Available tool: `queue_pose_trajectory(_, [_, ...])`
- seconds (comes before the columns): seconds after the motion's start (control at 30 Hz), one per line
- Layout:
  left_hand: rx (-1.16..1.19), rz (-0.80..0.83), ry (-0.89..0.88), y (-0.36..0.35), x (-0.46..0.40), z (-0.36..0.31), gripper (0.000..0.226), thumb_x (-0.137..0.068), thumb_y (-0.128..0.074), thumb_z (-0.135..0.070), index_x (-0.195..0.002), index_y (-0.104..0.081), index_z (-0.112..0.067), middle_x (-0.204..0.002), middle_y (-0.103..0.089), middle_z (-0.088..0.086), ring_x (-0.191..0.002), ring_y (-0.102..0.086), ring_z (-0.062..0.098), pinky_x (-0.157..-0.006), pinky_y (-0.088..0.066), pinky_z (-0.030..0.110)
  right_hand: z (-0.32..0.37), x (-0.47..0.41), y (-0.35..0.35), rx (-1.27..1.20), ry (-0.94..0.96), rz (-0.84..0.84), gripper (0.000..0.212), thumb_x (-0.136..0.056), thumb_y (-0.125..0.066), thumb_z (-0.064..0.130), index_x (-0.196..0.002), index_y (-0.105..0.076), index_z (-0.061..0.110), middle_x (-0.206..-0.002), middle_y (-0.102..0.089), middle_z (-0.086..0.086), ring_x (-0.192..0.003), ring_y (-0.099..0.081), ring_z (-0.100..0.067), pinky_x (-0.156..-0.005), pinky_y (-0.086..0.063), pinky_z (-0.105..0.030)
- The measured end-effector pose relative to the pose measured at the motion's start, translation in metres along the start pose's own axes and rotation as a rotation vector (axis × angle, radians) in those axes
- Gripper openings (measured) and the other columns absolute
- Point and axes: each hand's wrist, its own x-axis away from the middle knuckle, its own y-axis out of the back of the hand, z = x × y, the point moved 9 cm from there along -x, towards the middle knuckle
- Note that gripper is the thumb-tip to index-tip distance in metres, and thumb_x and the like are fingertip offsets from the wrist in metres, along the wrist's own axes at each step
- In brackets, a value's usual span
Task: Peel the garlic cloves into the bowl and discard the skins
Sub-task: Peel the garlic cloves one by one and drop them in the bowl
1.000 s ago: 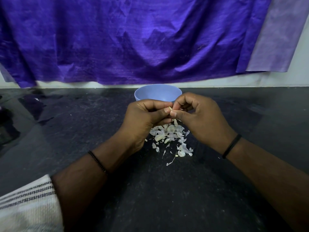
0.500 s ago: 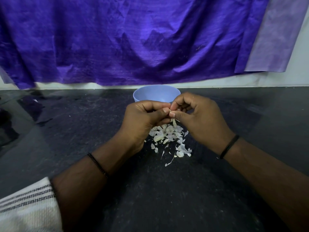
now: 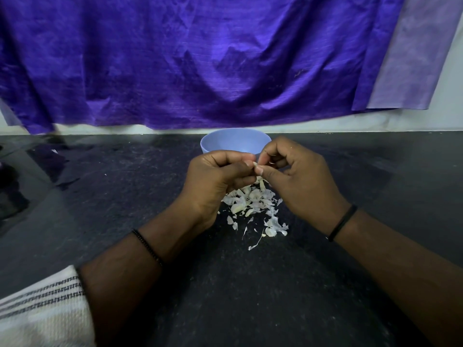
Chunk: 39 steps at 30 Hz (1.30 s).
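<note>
Clearly, in the head view we have both hands raised together just in front of the blue bowl point(image 3: 235, 142), and that placing makes sense: a peeled clove can drop into it with only a short reach forward. Our left hand point(image 3: 215, 179) is curled, thumb and fingers pinching the garlic clove point(image 3: 254, 164), of which only a pale tip shows between the two thumbs. Our right hand point(image 3: 295, 176) is curled too, its thumb and forefinger nipping at that same tip, we judge to catch an edge of skin and strip it away. We hold the clove above the heap of skins point(image 3: 253, 204) lying on the dark counter point(image 3: 275, 284), so loose flakes fall onto the one pile and can be gathered for discarding later. Whether the bowl already holds peeled cloves we cannot tell, since its inside is hidden by the rim and our knuckles. Behind the bowl hangs a purple cloth point(image 3: 200, 61), and a striped white towel point(image 3: 40, 309) sits at the near left corner, by our left forearm
</note>
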Motion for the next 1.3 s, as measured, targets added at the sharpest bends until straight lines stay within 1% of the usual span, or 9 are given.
queue_pose_trajectory(0.1, [0.013,-0.013,0.006,0.001,0.000,0.000,0.006,-0.082,-0.068,0.007,-0.087,-0.072,0.005,-0.086,-0.074,0.018,-0.075,-0.073,0.024,-0.074,-0.062,0.028,-0.002,0.000,0.002,-0.071,-0.030,-0.023,0.017,-0.082,-0.079,0.007,-0.087,-0.065,0.015,-0.077,-0.066,0.010,-0.069,-0.062,-0.001,-0.065,-0.049,-0.013])
queue_pose_trajectory(0.3, [-0.031,-0.048,-0.039,0.006,-0.002,-0.003,0.017,-0.080,-0.067,0.014,-0.090,-0.072,0.001,-0.086,-0.075,0.015,-0.082,-0.073,0.029,-0.082,-0.061,0.035,-0.010,-0.001,0.002,-0.204,-0.115,-0.035,0.032,-0.079,-0.080,-0.001,-0.093,-0.065,0.025,-0.086,-0.072,-0.001,-0.079,-0.071,-0.012,-0.077,-0.059,-0.026])
queue_pose_trajectory(0.57, [-0.129,-0.058,-0.115,0.003,0.003,-0.012,0.026,-0.073,-0.072,0.018,-0.090,-0.071,-0.001,-0.084,-0.075,0.013,-0.081,-0.073,0.027,-0.082,-0.061,0.039,-0.015,0.000,-0.003,-0.275,-0.149,-0.008,0.023,-0.083,-0.077,0.002,-0.098,-0.075,0.019,-0.087,-0.075,-0.001,-0.081,-0.072,-0.014,-0.079,-0.062,-0.040])
queue_pose_trajectory(0.73, [-0.139,-0.027,-0.132,0.001,0.005,-0.017,0.016,-0.076,-0.075,0.008,-0.089,-0.070,-0.001,-0.081,-0.075,0.014,-0.079,-0.074,0.028,-0.075,-0.062,0.035,-0.015,0.000,-0.003,-0.254,-0.144,0.003,0.019,-0.086,-0.076,0.005,-0.100,-0.076,0.017,-0.087,-0.076,0.000,-0.079,-0.073,-0.013,-0.071,-0.061,-0.033])
queue_pose_trajectory(0.83, [-0.277,-0.036,-0.178,0.001,0.004,-0.021,0.010,-0.083,-0.073,0.005,-0.086,-0.071,-0.004,-0.077,-0.075,0.011,-0.074,-0.075,0.027,-0.068,-0.061,0.032,-0.017,0.001,-0.005,-0.306,-0.200,0.015,0.013,-0.087,-0.074,0.004,-0.096,-0.075,0.012,-0.084,-0.077,-0.004,-0.076,-0.075,-0.016,-0.063,-0.061,-0.029])
queue_pose_trajectory(0.97, [-0.447,-0.033,-0.246,0.001,0.004,-0.026,0.014,-0.083,-0.076,0.001,-0.083,-0.075,-0.013,-0.072,-0.074,0.003,-0.062,-0.071,0.017,-0.058,-0.057,0.028,-0.026,0.004,-0.012,-0.492,-0.348,0.047,0.008,-0.089,-0.071,0.000,-0.097,-0.072,0.001,-0.081,-0.076,-0.014,-0.072,-0.074,-0.024,-0.059,-0.060,-0.027])
queue_pose_trajectory(1.1, [-0.566,-0.038,-0.408,-0.001,0.007,-0.037,0.015,-0.081,-0.081,-0.007,-0.091,-0.079,-0.018,-0.081,-0.073,-0.002,-0.065,-0.068,0.014,-0.063,-0.057,0.032,-0.030,0.005,-0.016,-0.717,-0.458,0.072,0.015,-0.085,-0.071,0.007,-0.099,-0.071,0.002,-0.081,-0.075,-0.015,-0.069,-0.073,-0.019,-0.060,-0.059,-0.022])
queue_pose_trajectory(1.17, [-0.555,-0.036,-0.428,-0.002,0.008,-0.038,0.014,-0.082,-0.080,-0.009,-0.094,-0.080,-0.017,-0.082,-0.073,-0.002,-0.066,-0.069,0.016,-0.064,-0.058,0.034,-0.029,0.005,-0.017,-0.802,-0.480,0.086,0.020,-0.083,-0.069,0.007,-0.102,-0.070,0.001,-0.084,-0.075,-0.016,-0.069,-0.073,-0.017,-0.061,-0.059,-0.021])
queue_pose_trajectory(1.3, [-0.377,-0.040,-0.304,0.002,0.006,-0.032,0.012,-0.082,-0.078,-0.005,-0.090,-0.077,-0.014,-0.075,-0.075,0.006,-0.057,-0.067,0.019,-0.056,-0.056,0.028,-0.026,0.005,-0.018,-0.823,-0.475,0.114,0.023,-0.083,-0.068,0.004,-0.105,-0.070,0.001,-0.084,-0.075,-0.015,-0.071,-0.073,-0.017,-0.062,-0.059,-0.020])
